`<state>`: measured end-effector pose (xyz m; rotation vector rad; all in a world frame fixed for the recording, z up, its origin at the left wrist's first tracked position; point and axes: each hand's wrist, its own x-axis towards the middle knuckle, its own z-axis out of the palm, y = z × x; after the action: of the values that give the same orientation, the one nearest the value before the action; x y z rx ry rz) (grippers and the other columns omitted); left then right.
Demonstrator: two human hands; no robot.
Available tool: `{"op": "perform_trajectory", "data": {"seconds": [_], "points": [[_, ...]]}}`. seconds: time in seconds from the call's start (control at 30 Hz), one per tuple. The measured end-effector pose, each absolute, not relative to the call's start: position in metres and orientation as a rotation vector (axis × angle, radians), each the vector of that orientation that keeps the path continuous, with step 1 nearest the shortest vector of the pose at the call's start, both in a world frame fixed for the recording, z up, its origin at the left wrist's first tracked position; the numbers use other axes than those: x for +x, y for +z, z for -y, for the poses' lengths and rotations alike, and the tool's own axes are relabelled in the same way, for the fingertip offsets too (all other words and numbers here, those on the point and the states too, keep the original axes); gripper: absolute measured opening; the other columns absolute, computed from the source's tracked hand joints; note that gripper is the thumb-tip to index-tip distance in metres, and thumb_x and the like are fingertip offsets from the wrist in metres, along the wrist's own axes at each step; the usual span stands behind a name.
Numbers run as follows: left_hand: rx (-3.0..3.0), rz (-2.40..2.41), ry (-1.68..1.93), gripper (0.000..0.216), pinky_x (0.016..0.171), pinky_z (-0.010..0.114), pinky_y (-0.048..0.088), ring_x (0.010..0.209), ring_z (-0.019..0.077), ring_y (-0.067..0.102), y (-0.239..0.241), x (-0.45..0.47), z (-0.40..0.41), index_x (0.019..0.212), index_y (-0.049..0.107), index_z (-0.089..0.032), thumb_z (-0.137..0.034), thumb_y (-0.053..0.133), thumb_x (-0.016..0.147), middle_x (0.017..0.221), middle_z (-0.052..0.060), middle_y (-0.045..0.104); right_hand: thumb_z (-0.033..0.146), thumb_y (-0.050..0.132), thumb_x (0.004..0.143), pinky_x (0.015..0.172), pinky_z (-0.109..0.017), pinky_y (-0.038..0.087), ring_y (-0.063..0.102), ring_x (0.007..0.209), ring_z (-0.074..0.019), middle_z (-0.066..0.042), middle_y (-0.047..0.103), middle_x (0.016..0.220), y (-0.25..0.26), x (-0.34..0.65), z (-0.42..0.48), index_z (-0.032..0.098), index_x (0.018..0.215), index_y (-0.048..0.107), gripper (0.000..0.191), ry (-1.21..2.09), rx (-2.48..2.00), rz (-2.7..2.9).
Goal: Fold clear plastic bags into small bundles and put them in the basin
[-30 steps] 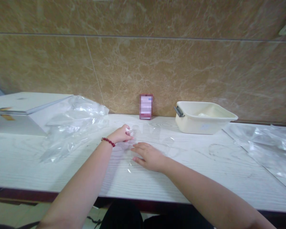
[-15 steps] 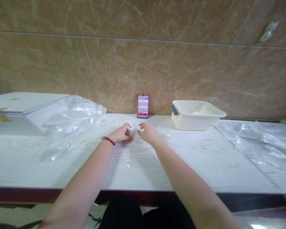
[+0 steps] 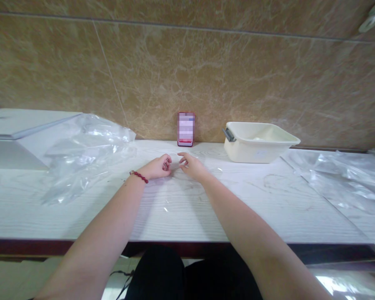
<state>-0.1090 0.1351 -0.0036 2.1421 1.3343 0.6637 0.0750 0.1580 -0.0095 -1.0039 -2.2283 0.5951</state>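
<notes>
My left hand (image 3: 161, 166), with a red bead bracelet (image 3: 139, 176) at its wrist, is held low over the table with the fingers curled in. What is inside those fingers, if anything, is hidden. Just to its right, my right hand (image 3: 190, 166) has its thumb and fingers apart, and nothing shows between them. The two hands face each other across a small gap. Under and around them, faint glints suggest a thin clear plastic film (image 3: 166, 204) lying flat on the table. A phone (image 3: 186, 130) with a red edge stands upright behind the hands, against the wall.
A cream plastic bin (image 3: 253, 152) with a grey latch stands at the back right, something pale inside. Crumpled clear plastic (image 3: 90, 154) lies beside a white box (image 3: 21, 141) on the left. More clear plastic (image 3: 346, 179) covers the far right. The white table (image 3: 112, 216) ends before my knees.
The white crumpled thing seen at my left fingers no longer shows, and those fingers have curled tighter. My right hand stays nearly in place. The whole view has shifted slightly.
</notes>
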Motion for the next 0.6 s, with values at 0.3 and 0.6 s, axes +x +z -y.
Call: {"op": "perform_trajectory", "data": {"seconds": [0.3, 0.6], "points": [[1.985, -1.435, 0.586, 0.023, 0.049, 0.022, 0.038, 0.051, 0.0094, 0.047, 0.007, -0.118, -0.133, 0.078, 0.045, -0.018, -0.039, 0.046, 0.069, 0.06, -0.003, 0.05, 0.01, 0.045, 0.069, 0.066, -0.02, 0.036, 0.051, 0.069, -0.0098, -0.003, 0.06, 0.078, 0.006, 0.089, -0.158, 0.017, 0.081, 0.061, 0.021, 0.35, -0.952, 2.532], [2.262, -1.502, 0.377, 0.033, 0.062, 0.025, 0.041, 0.064, 0.0135, 0.05, 0.009, -0.13, -0.139, 0.089, 0.057, -0.016, -0.038, 0.046, 0.067, 0.068, 0.001, 0.054, 0.01, 0.043, 0.069, 0.069, -0.02, 0.036, 0.051, 0.075, -0.0112, -0.003, 0.06, 0.08, 0.0, 0.098, -0.165, 0.018, 0.08, 0.063, 0.024, 0.265, -1.047, 2.588]]}}
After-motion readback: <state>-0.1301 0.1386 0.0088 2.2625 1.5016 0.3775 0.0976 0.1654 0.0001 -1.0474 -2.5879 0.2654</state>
